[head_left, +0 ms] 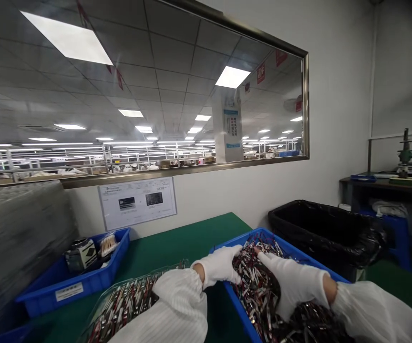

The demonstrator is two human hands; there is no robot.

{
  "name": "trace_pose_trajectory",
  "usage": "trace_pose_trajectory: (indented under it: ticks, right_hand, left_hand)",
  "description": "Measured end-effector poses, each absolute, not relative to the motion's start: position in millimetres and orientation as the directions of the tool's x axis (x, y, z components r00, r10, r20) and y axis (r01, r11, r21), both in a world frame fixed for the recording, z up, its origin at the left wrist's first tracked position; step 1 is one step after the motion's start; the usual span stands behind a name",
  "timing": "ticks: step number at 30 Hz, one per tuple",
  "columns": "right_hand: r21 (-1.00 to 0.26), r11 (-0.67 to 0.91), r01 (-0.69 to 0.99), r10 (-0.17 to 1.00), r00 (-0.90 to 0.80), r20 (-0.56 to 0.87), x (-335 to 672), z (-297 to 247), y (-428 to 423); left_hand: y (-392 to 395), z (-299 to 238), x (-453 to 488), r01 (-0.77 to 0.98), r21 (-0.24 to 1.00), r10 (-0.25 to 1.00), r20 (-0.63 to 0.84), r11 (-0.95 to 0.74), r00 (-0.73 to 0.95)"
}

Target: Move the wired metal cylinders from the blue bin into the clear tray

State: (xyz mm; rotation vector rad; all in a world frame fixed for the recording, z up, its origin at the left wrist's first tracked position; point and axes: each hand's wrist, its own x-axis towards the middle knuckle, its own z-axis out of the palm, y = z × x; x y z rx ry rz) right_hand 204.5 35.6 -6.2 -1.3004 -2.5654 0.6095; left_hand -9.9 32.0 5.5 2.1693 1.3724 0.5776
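Both my hands wear white gloves and white striped sleeves. My left hand [222, 264] rests on the near-left part of a heap of small wired parts [259, 286], silver and dark with red and black leads, in a blue bin [301, 257]; its fingers curl down into the heap. My right hand [293, 281] lies on top of the same heap with the fingers stretched toward the bin's far end. Whether either hand grips any parts is hidden. A clear plastic tray [127, 297] holding rows of the same parts sits left of the bin, under my left forearm.
A second blue bin [84, 278] with a label and small items stands at the left on the green table [177, 243]. Stacked clear trays [16, 238] rise at far left. A black-lined waste bin [327, 228] stands to the right, with a dark bench [388, 183] behind.
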Motion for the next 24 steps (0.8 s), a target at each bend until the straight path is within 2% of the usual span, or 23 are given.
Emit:
trace_pose_trajectory:
  ticks: [3,9,13,15,18,21,24]
  right_hand:
    - [-0.505,0.537,0.676,0.832,-0.524,0.183,181.8,-19.6,32.9]
    - [-0.584,0.603,0.543,0.773,-0.578,0.261,184.1,1.2,32.6]
    - [-0.640,0.626,0.445,0.753,-0.557,0.350,193.2,16.8,31.4]
    - [-0.625,0.596,0.505,0.790,-0.508,0.343,198.2,18.2,33.0]
    - [-0.594,0.531,0.605,0.842,-0.457,0.288,212.8,18.4,37.2]
    - [-0.594,0.508,0.623,0.848,-0.482,0.220,232.3,21.1,39.2]
    - [-0.542,0.475,0.694,0.843,-0.534,0.055,238.8,19.1,38.1]
  left_hand:
    - [28.3,-2.6,6.1,0.556,0.694,0.864,0.198,-0.457,0.463]
    - [25.4,6.8,27.1,0.536,0.671,0.857,0.354,-0.512,0.375]
    - [17.0,27.4,33.6,0.450,0.676,0.812,0.476,-0.584,0.338]
    - [14.2,30.1,35.3,0.424,0.713,0.828,0.446,-0.558,0.340]
    - [14.6,25.1,34.2,0.485,0.752,0.889,0.308,-0.446,0.340]
    - [18.9,20.2,25.0,0.659,0.658,0.930,0.233,-0.366,0.285]
    - [22.4,20.7,8.2,0.777,0.554,0.954,0.167,-0.300,0.249]
